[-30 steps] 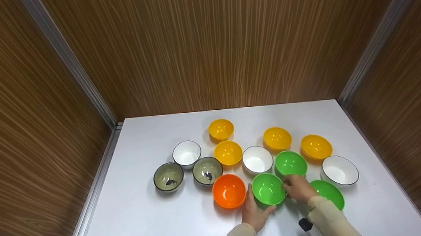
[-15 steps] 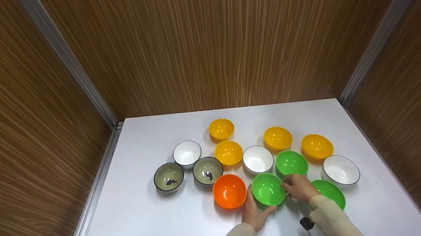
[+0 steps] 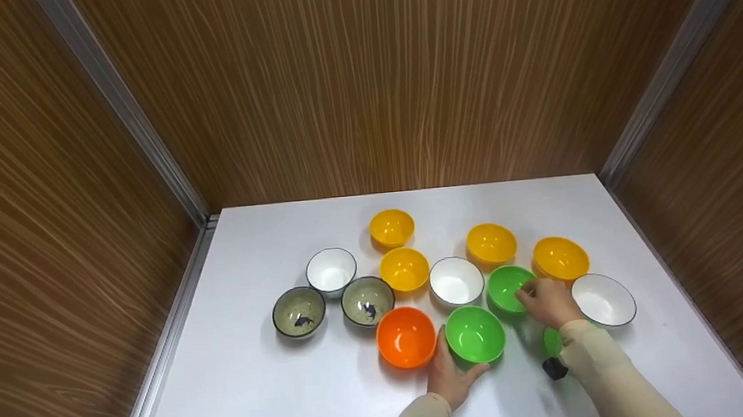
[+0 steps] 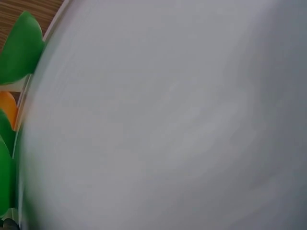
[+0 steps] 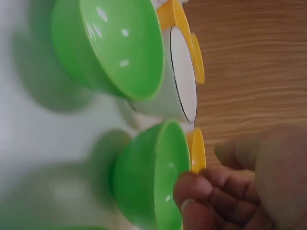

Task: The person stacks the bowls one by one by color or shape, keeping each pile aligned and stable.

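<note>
My left hand (image 3: pixel 450 376) holds the front green bowl (image 3: pixel 475 334), its fingers along the left side and its thumb at the near side. Over the right rim of a second green bowl (image 3: pixel 508 288) hovers my right hand (image 3: pixel 550 302). In the right wrist view, its loosely bent fingers (image 5: pixel 194 189) overlap that bowl, and the thumb (image 5: pixel 235 149) stands apart from them; whether they touch the rim I cannot tell. A third green bowl (image 3: pixel 552 342) is mostly hidden under the right forearm. The left wrist view shows mainly white tabletop (image 4: pixel 144 115), without the hand.
An orange bowl (image 3: pixel 406 338) stands just left of my left hand. Two grey-green patterned bowls (image 3: pixel 299 312), several yellow bowls (image 3: pixel 404 269) and three white bowls (image 3: pixel 456 282) are spread behind and to both sides. Wood-grain panels (image 3: pixel 363 85) enclose the table.
My right hand has left the front green bowl and moved right and away from me to the second green bowl's rim. The left hand has stayed at the front bowl.
</note>
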The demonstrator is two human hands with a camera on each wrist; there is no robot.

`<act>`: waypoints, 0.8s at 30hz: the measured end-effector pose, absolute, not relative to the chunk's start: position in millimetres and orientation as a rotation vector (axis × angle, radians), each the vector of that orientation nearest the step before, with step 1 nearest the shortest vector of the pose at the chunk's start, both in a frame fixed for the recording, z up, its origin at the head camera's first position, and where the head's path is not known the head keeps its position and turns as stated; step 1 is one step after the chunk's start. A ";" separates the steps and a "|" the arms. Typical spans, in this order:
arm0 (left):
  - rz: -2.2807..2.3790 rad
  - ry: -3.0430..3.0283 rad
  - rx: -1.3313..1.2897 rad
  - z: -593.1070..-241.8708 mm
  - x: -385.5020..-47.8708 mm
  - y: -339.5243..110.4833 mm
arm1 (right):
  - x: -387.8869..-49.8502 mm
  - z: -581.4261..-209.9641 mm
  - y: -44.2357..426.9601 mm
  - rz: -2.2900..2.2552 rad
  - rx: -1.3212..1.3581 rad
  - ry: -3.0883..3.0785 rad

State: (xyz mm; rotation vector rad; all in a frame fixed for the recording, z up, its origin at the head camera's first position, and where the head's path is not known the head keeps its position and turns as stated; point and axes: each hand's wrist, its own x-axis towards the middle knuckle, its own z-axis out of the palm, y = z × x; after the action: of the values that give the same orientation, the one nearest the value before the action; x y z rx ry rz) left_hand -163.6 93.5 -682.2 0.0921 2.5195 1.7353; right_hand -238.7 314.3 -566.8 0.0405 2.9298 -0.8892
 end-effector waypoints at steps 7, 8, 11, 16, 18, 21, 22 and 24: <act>1.728 2.563 0.120 -683.4 -164.3 93.8 | -248.5 -559.7 338.6 -0.869 0.274 2.899; 1.725 2.571 0.126 -683.3 -164.1 93.7 | -249.1 -559.8 341.5 -0.871 0.299 2.885; 1.716 2.581 0.128 -683.2 -163.4 93.0 | -250.1 -560.7 347.9 -0.890 0.352 2.825; 1.703 2.561 0.102 -682.3 -163.1 92.2 | -251.9 -563.1 352.8 -0.925 0.391 2.725; 1.700 2.548 0.087 -681.6 -163.4 92.4 | -253.3 -564.6 353.5 -0.921 0.385 2.704; 1.702 2.541 0.074 -680.8 -163.2 92.6 | -255.7 -567.2 353.6 -0.908 0.352 2.687; 1.702 2.539 0.070 -680.5 -163.1 92.6 | -256.6 -568.1 353.4 -0.900 0.343 2.686; 1.708 2.534 0.068 -680.0 -162.9 92.5 | -258.2 -569.6 352.9 -0.895 0.329 2.679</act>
State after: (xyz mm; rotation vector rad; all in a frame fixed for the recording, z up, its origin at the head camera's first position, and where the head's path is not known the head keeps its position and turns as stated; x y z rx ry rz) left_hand -162.9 92.5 -680.0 0.0676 2.5337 1.7079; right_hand -258.2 352.9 -569.6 0.3293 2.6787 -0.8952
